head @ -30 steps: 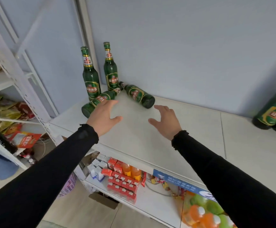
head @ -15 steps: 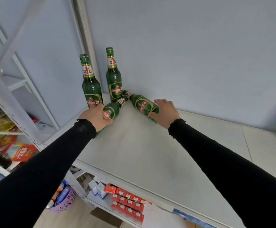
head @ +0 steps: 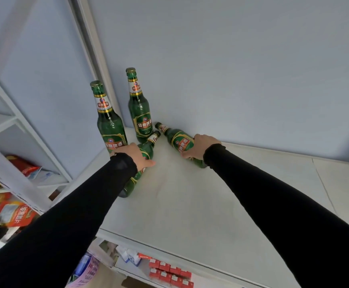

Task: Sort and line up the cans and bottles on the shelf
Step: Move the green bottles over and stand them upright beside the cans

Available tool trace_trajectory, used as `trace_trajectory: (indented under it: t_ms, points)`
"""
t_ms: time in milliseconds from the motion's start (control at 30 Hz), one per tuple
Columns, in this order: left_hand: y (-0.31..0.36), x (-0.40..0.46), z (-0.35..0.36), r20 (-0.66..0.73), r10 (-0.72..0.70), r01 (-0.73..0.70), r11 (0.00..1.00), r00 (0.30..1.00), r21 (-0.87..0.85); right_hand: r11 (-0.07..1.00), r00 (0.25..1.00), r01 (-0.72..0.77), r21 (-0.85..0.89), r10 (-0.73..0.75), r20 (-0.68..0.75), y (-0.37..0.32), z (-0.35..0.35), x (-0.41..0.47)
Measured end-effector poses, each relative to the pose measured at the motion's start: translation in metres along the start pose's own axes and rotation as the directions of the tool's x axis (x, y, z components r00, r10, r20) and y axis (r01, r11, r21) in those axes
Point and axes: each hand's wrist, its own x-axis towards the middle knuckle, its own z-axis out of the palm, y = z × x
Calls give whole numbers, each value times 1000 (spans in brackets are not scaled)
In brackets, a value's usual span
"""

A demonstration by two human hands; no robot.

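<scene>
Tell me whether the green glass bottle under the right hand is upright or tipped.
Tipped: the green glass bottle lies on its side on the white shelf, neck toward the corner.

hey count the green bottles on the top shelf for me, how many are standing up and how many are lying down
Standing green bottles: 2, the front one and the back one
Lying green bottles: 2, one under the left hand at, one under the right hand at
Total: 4
</scene>
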Motion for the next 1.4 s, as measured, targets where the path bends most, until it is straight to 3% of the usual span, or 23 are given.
trace_trajectory:
  t_ms: [67,167,300,367,433,533,633,700,833,933,1167,1400]
  points:
    - [-3,1,1,-1,13,-13,1000,1000,-13,995,997,-49,92,43,68,4,1,-5]
    - [-8,-2,7,-4,44,-44,995,999,-85,969,995,-99,225,89,54,15,9,-19]
    - [-14,-9,17,52,104,-72,900,993,-430,890,994,-80,449,107,-36,29,20,-40]
    - [-14,-13,19,10,150,-103,722,989,-684,794,984,-21,607,125,-130,31,27,-56]
    - [-10,-21,17,-81,177,-158,477,981,-864,695,955,72,715,159,-250,31,38,-71]
    - [-2,-34,8,-206,194,-251,249,959,-936,608,899,195,770,203,-388,34,54,-90]
    - [6,-45,2,-303,209,-336,142,930,-931,555,875,259,790,212,-436,37,59,-106]
    - [10,-50,0,-349,213,-385,164,913,-908,538,870,266,800,222,-439,39,59,-118]
    - [20,-59,-3,-440,258,-507,330,860,-797,565,864,236,790,251,-437,47,60,-134]
    - [31,-67,-5,-484,331,-584,383,810,-716,615,865,195,764,259,-429,53,56,-145]
    - [93,-98,-8,-495,410,-633,350,766,-690,624,836,177,761,313,-451,103,43,-192]
    - [221,-156,-9,-494,505,-671,259,707,-695,636,795,147,757,380,-473,224,11,-265]
